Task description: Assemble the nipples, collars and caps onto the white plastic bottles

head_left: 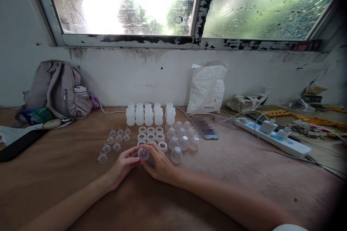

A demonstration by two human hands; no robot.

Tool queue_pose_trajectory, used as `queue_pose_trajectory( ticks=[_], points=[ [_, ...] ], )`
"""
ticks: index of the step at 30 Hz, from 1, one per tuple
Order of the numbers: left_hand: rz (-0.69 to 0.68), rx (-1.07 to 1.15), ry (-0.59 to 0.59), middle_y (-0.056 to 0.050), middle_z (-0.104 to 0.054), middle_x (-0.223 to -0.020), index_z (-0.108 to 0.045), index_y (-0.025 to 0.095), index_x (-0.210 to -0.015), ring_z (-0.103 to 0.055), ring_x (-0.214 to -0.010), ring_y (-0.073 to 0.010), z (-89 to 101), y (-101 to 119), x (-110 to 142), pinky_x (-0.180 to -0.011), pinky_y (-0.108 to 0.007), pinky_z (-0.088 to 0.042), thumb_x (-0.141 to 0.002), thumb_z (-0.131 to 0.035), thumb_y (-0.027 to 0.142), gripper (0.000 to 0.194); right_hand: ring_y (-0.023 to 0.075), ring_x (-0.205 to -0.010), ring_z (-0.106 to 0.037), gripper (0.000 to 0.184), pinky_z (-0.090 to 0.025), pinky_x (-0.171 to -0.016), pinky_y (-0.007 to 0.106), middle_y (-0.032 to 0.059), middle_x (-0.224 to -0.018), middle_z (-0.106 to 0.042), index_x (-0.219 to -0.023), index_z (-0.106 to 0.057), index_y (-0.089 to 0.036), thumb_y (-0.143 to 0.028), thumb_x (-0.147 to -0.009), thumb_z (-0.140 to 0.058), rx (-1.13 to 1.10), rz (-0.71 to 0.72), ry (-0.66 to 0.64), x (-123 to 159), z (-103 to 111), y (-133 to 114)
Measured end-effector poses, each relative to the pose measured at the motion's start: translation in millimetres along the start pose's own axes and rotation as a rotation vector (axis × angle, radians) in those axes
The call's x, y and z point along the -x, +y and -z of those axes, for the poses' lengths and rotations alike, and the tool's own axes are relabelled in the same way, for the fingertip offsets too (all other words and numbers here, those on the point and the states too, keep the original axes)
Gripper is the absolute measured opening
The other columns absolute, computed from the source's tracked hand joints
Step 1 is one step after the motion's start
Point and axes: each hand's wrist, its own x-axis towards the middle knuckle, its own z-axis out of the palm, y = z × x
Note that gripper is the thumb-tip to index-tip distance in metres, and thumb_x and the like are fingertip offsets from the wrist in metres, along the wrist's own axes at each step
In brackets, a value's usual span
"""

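My left hand (125,166) and my right hand (159,164) meet at the middle of the table. Between their fingertips they grip a clear round baby-bottle part (143,154); fingers hide most of it, so its exact kind is unclear. Left of my hands stand several clear bottle nipples (116,146) in rows. Just beyond my fingers lie white screw rings (151,137), some partly covered by my right hand. Clear domed caps (176,155) are grouped to the right. Behind the rings, frosted white bottles (148,115) stand upright in a row.
A grey backpack (58,90) and a black flat case (21,145) are at the left. A white plastic bag (206,88) leans on the wall. A phone (210,136) lies right of the caps. A white power strip (271,137) with cables runs along the right.
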Motion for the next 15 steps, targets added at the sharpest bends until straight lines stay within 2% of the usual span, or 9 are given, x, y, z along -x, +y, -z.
queue_pose_trajectory(
  ticks=[4,7,10,12,15],
  points=[
    [0.011,0.042,0.001,-0.010,-0.061,-0.105,-0.053,0.015,-0.110,-0.053,-0.101,-0.0234,3.5,0.1,-1.1,-0.089,-0.037,-0.039,-0.068,-0.053,0.013,0.042,0.0188,-0.104,-0.047,0.042,-0.040,-0.088,0.034,0.0088,-0.110,-0.050,-0.115,-0.039,-0.019,-0.015,-0.075,-0.050,-0.029,-0.033,0.023,-1.2,0.4,0.3],
    [0.011,0.024,0.015,-0.008,-0.062,-0.104,-0.052,0.016,-0.111,-0.054,-0.100,-0.0212,3.8,1.4,-1.5,-0.089,-0.036,-0.039,-0.066,-0.051,0.010,0.045,0.0164,-0.090,-0.053,0.033,-0.043,-0.080,0.030,0.0056,-0.099,-0.055,-0.108,-0.043,-0.020,-0.022,-0.077,-0.052,-0.075,-0.143,0.034,-3.2,2.6,-0.4],
    [-0.010,-0.099,0.051,-0.006,-0.064,-0.098,-0.051,0.017,-0.108,-0.057,-0.091,-0.0182,2.9,0.3,-2.3,-0.084,-0.032,-0.042,-0.066,-0.056,0.012,0.042,0.0135,-0.077,-0.055,0.024,-0.045,-0.072,0.027,0.0029,-0.086,-0.058,-0.100,-0.047,-0.018,-0.029,-0.079,-0.051,-0.157,-0.258,0.020,-5.1,4.8,0.3],
    [-0.029,-0.220,0.079,-0.005,-0.065,-0.090,-0.051,0.017,-0.105,-0.059,-0.082,-0.0164,3.0,-1.6,-3.2,-0.078,-0.029,-0.044,-0.069,-0.059,0.020,0.037,0.0119,-0.072,-0.055,0.023,-0.045,-0.066,0.024,0.0015,-0.078,-0.058,-0.096,-0.049,-0.017,-0.034,-0.080,-0.049,-0.237,-0.312,0.009,-5.6,5.1,2.1],
    [-0.082,-0.448,0.102,-0.001,-0.061,-0.069,-0.052,0.015,-0.095,-0.057,-0.061,-0.0131,3.9,-3.7,-3.8,-0.062,-0.026,-0.046,-0.072,-0.058,0.032,0.029,0.0101,-0.062,-0.054,0.026,-0.044,-0.058,0.021,-0.0003,-0.066,-0.056,-0.084,-0.053,-0.016,-0.040,-0.081,-0.046,-0.369,-0.391,-0.016,-5.6,3.1,6.9]
  ],
)
